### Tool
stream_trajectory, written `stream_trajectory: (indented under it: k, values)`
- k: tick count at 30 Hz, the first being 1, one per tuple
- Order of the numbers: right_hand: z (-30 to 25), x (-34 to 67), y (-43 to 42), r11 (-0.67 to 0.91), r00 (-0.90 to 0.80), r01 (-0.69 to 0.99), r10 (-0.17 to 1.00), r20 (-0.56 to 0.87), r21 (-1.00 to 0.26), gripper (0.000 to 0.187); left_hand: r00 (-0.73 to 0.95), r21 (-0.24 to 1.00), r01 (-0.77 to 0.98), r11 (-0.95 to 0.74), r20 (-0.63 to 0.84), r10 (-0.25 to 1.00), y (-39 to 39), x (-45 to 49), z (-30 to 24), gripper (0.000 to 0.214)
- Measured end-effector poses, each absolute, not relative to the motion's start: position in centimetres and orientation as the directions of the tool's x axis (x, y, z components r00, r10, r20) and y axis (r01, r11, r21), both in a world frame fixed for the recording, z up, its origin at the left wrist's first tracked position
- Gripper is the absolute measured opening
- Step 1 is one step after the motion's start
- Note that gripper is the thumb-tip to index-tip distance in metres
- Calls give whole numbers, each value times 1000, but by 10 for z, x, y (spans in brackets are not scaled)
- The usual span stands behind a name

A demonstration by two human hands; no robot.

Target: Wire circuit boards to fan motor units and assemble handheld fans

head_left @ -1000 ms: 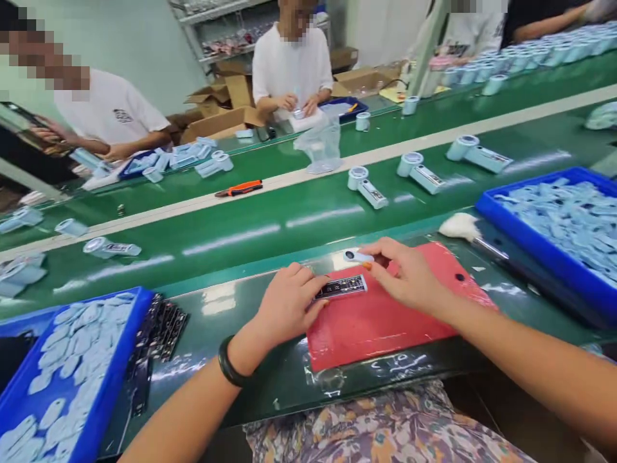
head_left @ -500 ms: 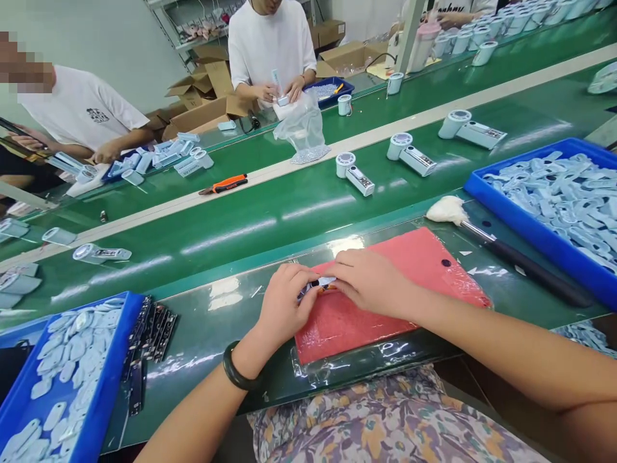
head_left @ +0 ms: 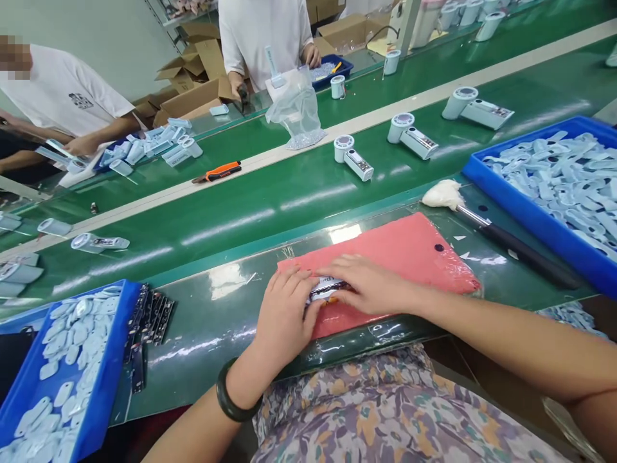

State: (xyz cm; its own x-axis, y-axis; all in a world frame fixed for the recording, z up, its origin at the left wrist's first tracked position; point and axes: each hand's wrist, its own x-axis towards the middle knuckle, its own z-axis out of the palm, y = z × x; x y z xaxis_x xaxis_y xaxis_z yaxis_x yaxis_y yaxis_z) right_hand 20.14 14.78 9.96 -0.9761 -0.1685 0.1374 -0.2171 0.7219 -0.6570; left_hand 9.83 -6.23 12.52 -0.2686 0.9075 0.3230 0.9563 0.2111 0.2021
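Over the red pad [head_left: 405, 247], both hands grip one small pale casing with a dark strip along it [head_left: 324, 290]. My left hand [head_left: 285, 310] wraps its left end, thumb at the near side and fingers over the top. From the right, my right hand [head_left: 364, 283] pinches the other end between thumb and fingers. Much of the casing is hidden under the fingers, so I cannot make out its full shape. Left of the pad lies a pile of narrow black circuit boards [head_left: 157, 318].
Blue trays of pale-blue parts stand at left [head_left: 108, 386] and right [head_left: 530, 212]. A black-handled tool with a white wrapped head [head_left: 515, 247] lies beyond the pad. The green belt [head_left: 231, 222] carries several pale-blue devices. Orange-handled pliers [head_left: 222, 171] lie across it; two co-workers sit opposite.
The casing is turned so more of its pale face and dark strip shows, with both hands still on it. Across the belt, a co-worker's hand has moved left onto a dark tool.
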Motion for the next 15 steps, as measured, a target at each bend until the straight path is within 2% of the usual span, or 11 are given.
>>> stream_trajectory:
  k: [3, 5, 8, 11, 15]
  values:
    - [92, 205, 137, 799, -973, -219, -137, 185, -560, 34, -296, 130, 955, 268, 316, 902, -61, 107, 121, 22]
    - [86, 204, 135, 831, -973, -206, -118, 197, -516, 32, -303, 137, 952, 273, 312, 901, -58, 106, 120, 20]
    - [83, 200, 138, 839, -968, -236, -159, 193, -490, 35, -286, 168, 954, 249, 260, 922, -57, 102, 121, 20]
    - [85, 199, 141, 839, -961, -271, -203, 189, -472, 38, -276, 139, 958, 250, 219, 936, -58, 101, 124, 25]
    - [87, 199, 137, 868, -961, -260, -189, 202, -424, 37, -292, 98, 956, 276, 239, 926, -57, 104, 125, 24]
